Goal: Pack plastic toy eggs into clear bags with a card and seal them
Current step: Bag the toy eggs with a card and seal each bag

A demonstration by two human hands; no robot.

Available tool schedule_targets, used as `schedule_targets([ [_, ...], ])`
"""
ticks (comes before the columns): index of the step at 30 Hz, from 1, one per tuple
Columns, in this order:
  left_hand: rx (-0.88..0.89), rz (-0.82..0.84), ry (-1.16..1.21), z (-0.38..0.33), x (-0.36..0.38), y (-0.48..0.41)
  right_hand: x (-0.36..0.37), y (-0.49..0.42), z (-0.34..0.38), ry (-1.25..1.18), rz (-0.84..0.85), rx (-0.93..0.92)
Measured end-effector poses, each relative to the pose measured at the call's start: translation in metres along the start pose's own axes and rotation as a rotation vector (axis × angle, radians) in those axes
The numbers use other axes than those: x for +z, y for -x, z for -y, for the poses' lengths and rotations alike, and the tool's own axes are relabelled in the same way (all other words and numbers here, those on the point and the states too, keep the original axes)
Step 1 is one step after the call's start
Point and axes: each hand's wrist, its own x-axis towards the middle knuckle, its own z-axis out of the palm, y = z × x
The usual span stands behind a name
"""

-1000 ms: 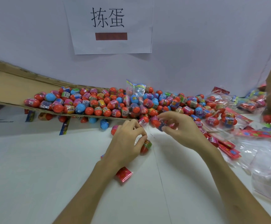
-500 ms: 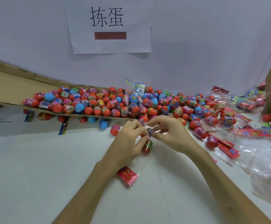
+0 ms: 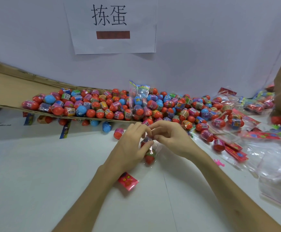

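Note:
My left hand [image 3: 131, 149] grips a clear bag [image 3: 154, 148] at mid-table; a red egg [image 3: 150, 157] with a green band lies in its lower part. My right hand [image 3: 170, 138] meets it at the bag's mouth, fingers curled on an egg [image 3: 146, 141] that is mostly hidden between the fingers. A red card [image 3: 128, 181] with flower print pokes out under my left wrist. A big pile of red, blue and pink toy eggs [image 3: 103, 106] stretches along the back.
A cardboard flap [image 3: 7, 91] carries the left part of the pile. Packed bags [image 3: 260, 101], red cards [image 3: 235, 150] and empty clear bags [image 3: 278, 166] crowd the right side. A filled bag [image 3: 138, 97] stands upright in the pile. A white wall with a paper sign [image 3: 111, 25] is behind.
My right hand came left from the egg pile with an egg and met my left hand at the bag's mouth. The bag and card shifted slightly right.

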Motion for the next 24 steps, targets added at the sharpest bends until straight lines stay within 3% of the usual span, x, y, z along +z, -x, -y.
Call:
schedule_targets([
  [4,-0.002,-0.010,0.010,0.000,-0.002,0.001,-0.002,0.000,-0.001,-0.051,0.016,0.052],
  [7,-0.011,-0.020,-0.011,0.002,-0.002,0.001,-0.001,0.001,0.000,-0.164,0.131,0.153],
  [10,-0.021,-0.041,-0.036,0.004,-0.002,0.001,0.003,0.001,0.002,-0.169,0.163,0.130],
  [12,-0.026,-0.059,-0.072,0.004,-0.003,0.001,0.001,-0.001,0.002,-0.082,0.065,0.072],
  [17,-0.041,-0.043,-0.120,0.001,-0.004,0.000,-0.031,-0.002,-0.013,0.388,-0.422,0.073],
  [21,-0.052,-0.027,-0.124,0.000,-0.003,0.000,-0.040,0.002,-0.032,0.594,-0.301,0.202],
  [24,-0.057,-0.023,-0.120,0.001,-0.003,0.000,-0.036,0.000,-0.033,0.569,-0.290,0.186],
])
